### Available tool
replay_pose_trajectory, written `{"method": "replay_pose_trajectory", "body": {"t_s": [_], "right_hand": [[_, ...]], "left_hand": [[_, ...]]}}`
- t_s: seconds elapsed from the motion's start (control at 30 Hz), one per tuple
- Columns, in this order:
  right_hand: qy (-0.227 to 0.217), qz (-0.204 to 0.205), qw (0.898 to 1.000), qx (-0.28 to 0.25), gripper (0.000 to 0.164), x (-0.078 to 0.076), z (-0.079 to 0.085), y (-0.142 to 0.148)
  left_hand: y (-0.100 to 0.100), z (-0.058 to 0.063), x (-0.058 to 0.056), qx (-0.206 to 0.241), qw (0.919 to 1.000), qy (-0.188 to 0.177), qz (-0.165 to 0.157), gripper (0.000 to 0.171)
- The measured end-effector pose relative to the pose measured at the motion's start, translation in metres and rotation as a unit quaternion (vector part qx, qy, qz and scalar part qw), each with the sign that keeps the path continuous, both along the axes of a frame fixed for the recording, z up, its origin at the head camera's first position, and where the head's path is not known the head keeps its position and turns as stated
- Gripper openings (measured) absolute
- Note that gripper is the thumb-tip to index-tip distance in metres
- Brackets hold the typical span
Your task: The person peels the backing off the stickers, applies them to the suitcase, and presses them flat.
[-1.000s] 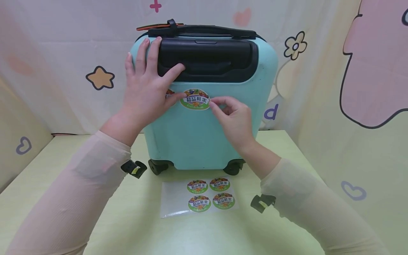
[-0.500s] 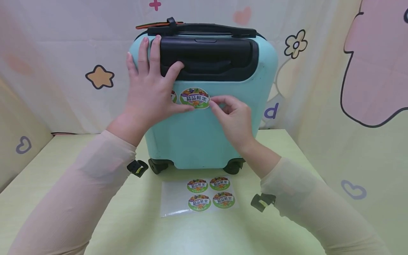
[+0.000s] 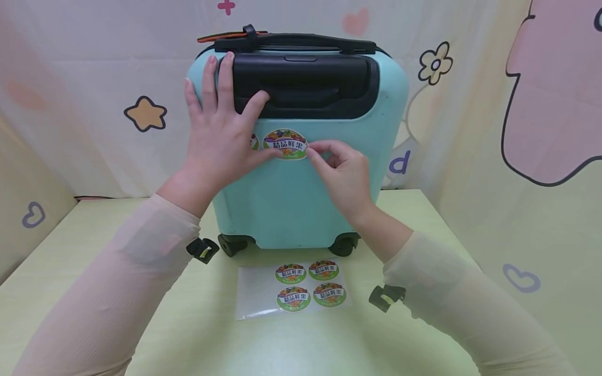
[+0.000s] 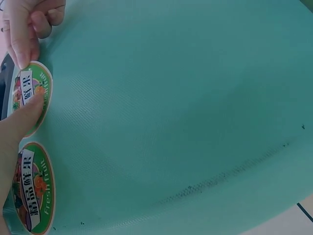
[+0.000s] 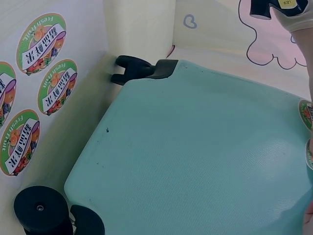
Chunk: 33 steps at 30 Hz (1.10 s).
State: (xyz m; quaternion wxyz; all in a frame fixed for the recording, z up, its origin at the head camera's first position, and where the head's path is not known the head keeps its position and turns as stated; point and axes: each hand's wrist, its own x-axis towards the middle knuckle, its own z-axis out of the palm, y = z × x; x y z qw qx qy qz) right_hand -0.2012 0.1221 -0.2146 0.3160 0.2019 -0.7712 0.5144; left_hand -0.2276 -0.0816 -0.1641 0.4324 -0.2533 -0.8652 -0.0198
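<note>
An oval fruit sticker (image 3: 288,138) with white lettering lies against the front of a light-blue suitcase (image 3: 291,209), below its black handle panel. At its right edge my right hand (image 3: 345,175) pinches the rim between thumb and forefinger. My left hand (image 3: 218,130) is spread over the suitcase's upper left, fingers straight, its thumb pressing on the sticker's lower part. A second matching sticker (image 4: 36,188) is stuck beside the first; in the head view the left hand mostly covers it.
On the table (image 3: 188,334), in front of the suitcase, lies a sticker sheet (image 3: 256,292) with several more oval stickers. The suitcase stands upright on black wheels (image 3: 345,244). Patterned cloth (image 3: 94,78) hangs behind and at both sides.
My left thumb has slid from the sticker's left edge onto its lower part, and the left hand has shifted slightly right. The right hand keeps its pinch at the right edge.
</note>
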Motion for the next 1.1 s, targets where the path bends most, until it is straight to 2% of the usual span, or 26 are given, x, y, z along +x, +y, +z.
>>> {"method": "replay_pose_trajectory", "body": {"t_s": [0.3,0.43,0.53,0.6,0.67,0.77,0.8,0.93,1.1], "right_hand": [[0.006,-0.001,1.0,-0.002,0.017,0.0,0.0,-0.001],[0.005,-0.002,1.0,0.001,0.017,0.0,0.0,0.0],[0.007,-0.004,1.0,0.002,0.017,0.0,0.0,0.0],[0.01,-0.005,1.0,0.004,0.017,0.0,0.0,0.0],[0.015,-0.007,1.0,0.008,0.017,0.0,0.0,0.0],[0.022,-0.009,1.0,0.013,0.017,0.0,0.001,0.0],[0.025,-0.009,1.0,0.015,0.016,0.0,0.001,0.0],[0.029,-0.011,0.999,0.018,0.016,0.0,0.002,-0.001],[0.033,-0.012,0.999,0.016,0.015,0.001,0.002,-0.001]], "left_hand": [[-0.001,0.0,0.001,0.006,0.9999,-0.001,-0.013,0.059],[0.0,0.001,0.002,0.02,0.9997,-0.008,-0.015,0.044],[0.001,0.0,0.003,0.033,0.9994,-0.005,-0.013,0.04],[0.002,-0.004,0.001,0.03,0.999,0.027,-0.02,0.044],[0.005,-0.01,-0.001,0.017,0.9963,0.073,-0.041,0.054],[0.007,-0.02,-0.006,-0.014,0.9867,0.144,-0.074,0.072],[0.007,-0.021,-0.008,-0.022,0.9841,0.155,-0.083,0.076],[0.006,-0.023,-0.014,-0.04,0.9793,0.176,-0.092,0.084],[0.008,-0.024,-0.017,-0.044,0.9785,0.173,-0.103,0.083]]}}
